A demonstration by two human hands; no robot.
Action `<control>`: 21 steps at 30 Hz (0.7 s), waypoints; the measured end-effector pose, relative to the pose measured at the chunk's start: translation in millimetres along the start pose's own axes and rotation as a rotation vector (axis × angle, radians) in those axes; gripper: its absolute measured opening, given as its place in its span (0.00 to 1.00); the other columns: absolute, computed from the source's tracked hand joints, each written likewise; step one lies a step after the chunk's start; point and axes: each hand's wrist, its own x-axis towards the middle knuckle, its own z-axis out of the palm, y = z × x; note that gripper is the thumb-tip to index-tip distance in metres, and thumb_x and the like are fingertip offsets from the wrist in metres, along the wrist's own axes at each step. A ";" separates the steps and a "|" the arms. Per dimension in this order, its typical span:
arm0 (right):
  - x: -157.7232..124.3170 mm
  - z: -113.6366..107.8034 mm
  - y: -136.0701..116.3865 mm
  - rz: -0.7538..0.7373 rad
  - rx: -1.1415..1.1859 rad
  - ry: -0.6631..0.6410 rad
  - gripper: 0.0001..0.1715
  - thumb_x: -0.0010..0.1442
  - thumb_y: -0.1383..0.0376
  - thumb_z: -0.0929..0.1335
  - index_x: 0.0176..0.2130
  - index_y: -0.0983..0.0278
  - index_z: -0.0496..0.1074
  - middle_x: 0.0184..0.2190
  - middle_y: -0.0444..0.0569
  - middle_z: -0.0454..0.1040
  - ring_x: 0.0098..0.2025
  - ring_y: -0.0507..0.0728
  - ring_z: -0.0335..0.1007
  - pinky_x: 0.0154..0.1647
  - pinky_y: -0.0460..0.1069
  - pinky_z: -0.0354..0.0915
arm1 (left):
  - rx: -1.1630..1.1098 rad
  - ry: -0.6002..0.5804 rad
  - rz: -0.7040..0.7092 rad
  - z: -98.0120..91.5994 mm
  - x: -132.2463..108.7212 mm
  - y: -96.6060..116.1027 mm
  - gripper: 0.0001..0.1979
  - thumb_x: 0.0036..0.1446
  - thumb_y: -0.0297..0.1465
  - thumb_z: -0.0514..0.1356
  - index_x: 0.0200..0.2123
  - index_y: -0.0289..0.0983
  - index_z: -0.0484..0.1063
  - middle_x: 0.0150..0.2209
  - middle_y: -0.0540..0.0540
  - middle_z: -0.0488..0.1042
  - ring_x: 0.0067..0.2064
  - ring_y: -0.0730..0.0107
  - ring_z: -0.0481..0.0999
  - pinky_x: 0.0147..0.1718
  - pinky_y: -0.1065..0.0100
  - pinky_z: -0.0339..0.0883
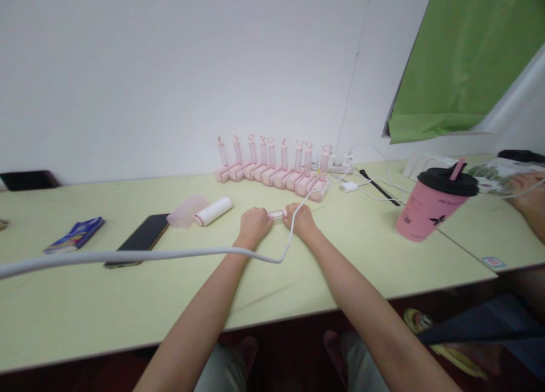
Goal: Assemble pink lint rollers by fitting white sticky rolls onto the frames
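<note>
My left hand [252, 224] and my right hand [301, 219] are both closed on the two ends of a small pink handle piece [276, 213], held just above the pale green table [128, 301]. A white lint roller [213, 211] with a translucent pink cover [186, 211] lies to the left of my left hand. Behind my hands stands a row of several pink lint roller handles [272, 165], upright against the white wall.
A white cable [170, 254] runs from the left across my left arm toward a power strip [338, 166]. A dark phone [142, 236] and a blue booklet [76, 234] lie at the left. A pink cup with a black lid [434, 207] stands at the right, beyond it another person's hand [525, 190].
</note>
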 end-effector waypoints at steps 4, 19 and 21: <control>0.4 1.7 0.8 0.013 0.000 0.009 0.14 0.57 0.67 0.61 0.39 0.69 0.73 0.36 0.60 0.74 0.40 0.59 0.69 0.40 0.49 0.62 | -0.038 0.010 -0.058 4.5 0.6 3.1 0.19 0.54 0.34 0.48 0.37 0.29 0.75 0.34 0.32 0.74 0.37 0.56 0.75 0.34 0.62 0.64; 6.3 10.4 5.2 0.013 0.215 0.201 0.19 0.58 0.65 0.57 0.24 0.66 0.70 0.24 0.49 0.73 0.26 0.51 0.64 0.28 0.45 0.52 | -0.300 0.427 -0.062 -25.3 9.0 -25.7 0.15 0.52 0.36 0.50 0.20 0.34 0.68 0.19 0.46 0.68 0.25 0.70 0.68 0.28 0.70 0.56; 7.8 11.0 9.0 0.122 0.228 0.203 0.20 0.59 0.63 0.56 0.25 0.66 0.70 0.25 0.49 0.72 0.26 0.51 0.64 0.27 0.45 0.52 | -0.231 0.336 -0.098 -23.3 9.9 -27.5 0.13 0.51 0.35 0.51 0.21 0.36 0.69 0.22 0.44 0.71 0.28 0.66 0.71 0.29 0.68 0.57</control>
